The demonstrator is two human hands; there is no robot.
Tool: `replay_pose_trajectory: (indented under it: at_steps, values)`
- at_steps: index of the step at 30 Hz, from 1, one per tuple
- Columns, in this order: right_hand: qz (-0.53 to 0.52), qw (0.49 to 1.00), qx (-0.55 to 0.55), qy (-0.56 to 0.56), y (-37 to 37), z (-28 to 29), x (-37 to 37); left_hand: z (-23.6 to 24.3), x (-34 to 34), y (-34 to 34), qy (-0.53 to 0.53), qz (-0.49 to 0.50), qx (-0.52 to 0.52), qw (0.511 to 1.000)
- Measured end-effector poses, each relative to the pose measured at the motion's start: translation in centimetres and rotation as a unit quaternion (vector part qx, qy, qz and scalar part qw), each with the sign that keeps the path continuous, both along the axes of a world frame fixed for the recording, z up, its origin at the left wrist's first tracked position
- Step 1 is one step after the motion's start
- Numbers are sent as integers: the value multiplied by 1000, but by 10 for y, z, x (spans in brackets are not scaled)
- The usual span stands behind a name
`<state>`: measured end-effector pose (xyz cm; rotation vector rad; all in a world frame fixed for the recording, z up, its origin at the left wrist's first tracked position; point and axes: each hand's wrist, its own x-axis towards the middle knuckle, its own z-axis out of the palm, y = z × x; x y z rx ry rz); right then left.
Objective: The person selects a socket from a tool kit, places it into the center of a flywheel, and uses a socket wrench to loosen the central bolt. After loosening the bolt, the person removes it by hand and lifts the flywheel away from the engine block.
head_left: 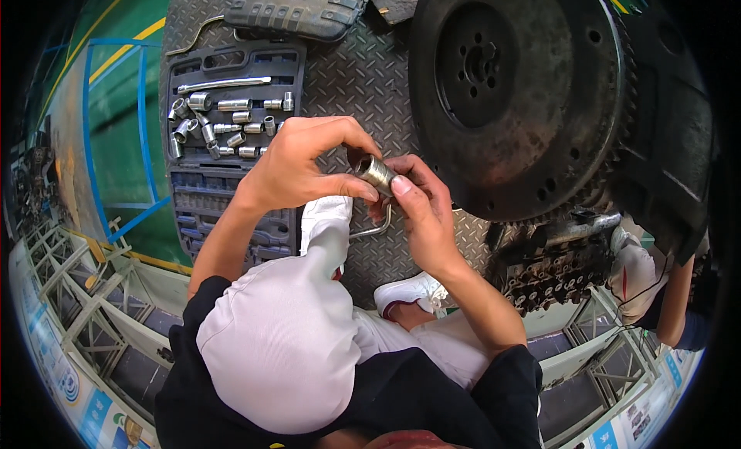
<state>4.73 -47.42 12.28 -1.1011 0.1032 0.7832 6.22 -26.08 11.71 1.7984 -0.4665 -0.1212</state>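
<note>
Steadying a short metal socket [377,177] between bare hands, a person in white trousers [451,356] bends over it, left of a large toothed flywheel [532,86]. The socket is near the flywheel's lower-left edge but clear of it, tilted, its open end facing away from the flywheel. The left hand [309,162], farther from the flywheel, curls thumb and forefinger about the open end; the right hand [426,214], nearer the flywheel, pinches the barrel, thumb pressed on its side, other fingers partly hidden.

The piece looks rigid and compact, probably weighty for its size and hardly fragile. Its smooth, shiny wall could roll or slide under the fingertips, more so if oily, though no oil can be made out. The surest hold is likely around mid-barrel, thumb opposing fingers, with the open end left uncovered.

Below and left of the flywheel, a bent metal rod [373,231] reaches toward the right hand; whether they touch cannot be told. Farther left of the flywheel, an open tool case [295,69] holds loose sockets [235,105] and a long bar [224,84]. Beneath the flywheel sits a dark engine part [540,275] with rows of round openings; to its lower right, a co-worker's arm [676,298].
</note>
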Motion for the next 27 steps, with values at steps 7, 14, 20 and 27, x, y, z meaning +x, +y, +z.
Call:
replay_pose_trajectory:
  at_steps: [7, 14, 20, 27]
  values:
    - [11, 1000, -2, -4, 4, 2, -2, 0, 0, -2, 1, 1, -11, 1000]
    - [18, 997, 25, 75, 5, -2, 1, 1, 1, -4, 5, 3, 9, 1000]
    - [6, 998, 33, 57, 6, 2, 0, 2, 1, -2, 30, 4, 6, 1000]
    - [29, 996, 46, 75, 4, 2, 1, 2, 3, -3, 25, -13, -2, 1000]
